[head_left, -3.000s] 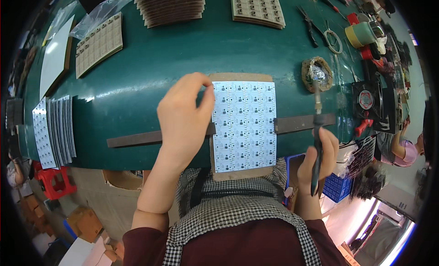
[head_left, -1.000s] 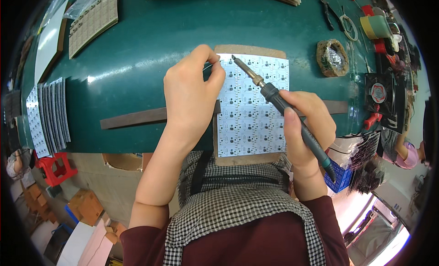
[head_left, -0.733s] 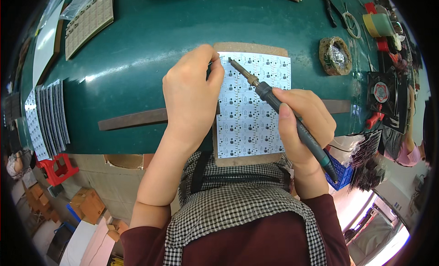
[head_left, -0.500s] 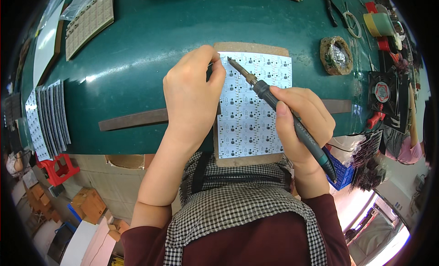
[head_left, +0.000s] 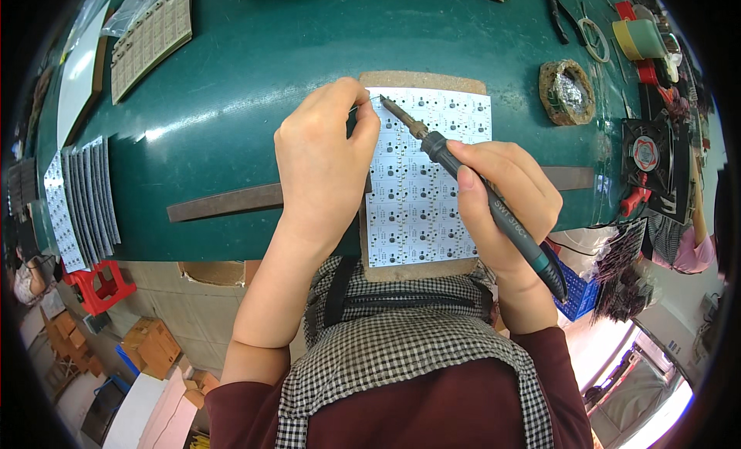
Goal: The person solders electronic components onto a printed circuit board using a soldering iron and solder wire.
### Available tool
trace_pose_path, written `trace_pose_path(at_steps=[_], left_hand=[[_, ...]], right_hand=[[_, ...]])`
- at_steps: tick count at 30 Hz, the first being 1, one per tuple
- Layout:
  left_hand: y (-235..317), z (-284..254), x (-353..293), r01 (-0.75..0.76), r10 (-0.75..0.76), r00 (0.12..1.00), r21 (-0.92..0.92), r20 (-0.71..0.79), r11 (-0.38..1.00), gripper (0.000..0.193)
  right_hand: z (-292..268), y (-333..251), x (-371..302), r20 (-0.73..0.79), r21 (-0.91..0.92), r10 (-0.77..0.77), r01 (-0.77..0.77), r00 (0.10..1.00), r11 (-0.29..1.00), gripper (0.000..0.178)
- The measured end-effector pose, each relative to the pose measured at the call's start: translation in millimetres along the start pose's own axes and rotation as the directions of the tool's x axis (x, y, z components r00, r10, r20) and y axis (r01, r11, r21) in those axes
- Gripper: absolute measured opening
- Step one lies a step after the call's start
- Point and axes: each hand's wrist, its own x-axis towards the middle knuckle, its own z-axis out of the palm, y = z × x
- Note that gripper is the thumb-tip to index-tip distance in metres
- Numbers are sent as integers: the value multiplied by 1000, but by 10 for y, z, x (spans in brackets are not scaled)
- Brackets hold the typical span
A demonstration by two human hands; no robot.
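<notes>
My right hand point(head_left: 513, 198) holds a soldering iron point(head_left: 440, 149) like a pen, its dark handle slanting down to the right. The iron's tip points at the top left corner of a white circuit board point(head_left: 423, 194) dotted with small black parts. Close to that tip, my left hand point(head_left: 320, 159) is closed in a pinch on a thin strand of solder wire point(head_left: 375, 98), mostly hidden by the fingers. Under the circuit board lies a brown backing board point(head_left: 424, 80), its edges showing at top and bottom.
A dark flat strip point(head_left: 224, 203) runs beneath my left hand on the green table point(head_left: 309, 40). Stacked circuit boards point(head_left: 81, 202) stand at the left. On the right are a rough round dish point(head_left: 567, 94), pliers point(head_left: 557, 16), a wire ring point(head_left: 594, 41) and a small fan point(head_left: 645, 155).
The iron and my right hand have shifted slightly left and up, bringing the tip a little nearer the left fingers. My left hand has barely moved.
</notes>
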Motion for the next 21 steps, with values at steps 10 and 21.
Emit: trace_pose_path(at_steps=[10, 21], left_hand=[[-2, 15, -3, 6, -6, 1000, 10, -1, 1000, 5], [-57, -24, -24, -55, 55, 998, -16, 28, 998, 8]], right_hand=[[-25, -16, 31, 22, 3, -4, 4, 1000, 1000, 19], [-27, 29, -36, -31, -59, -109, 107, 994, 993, 25]])
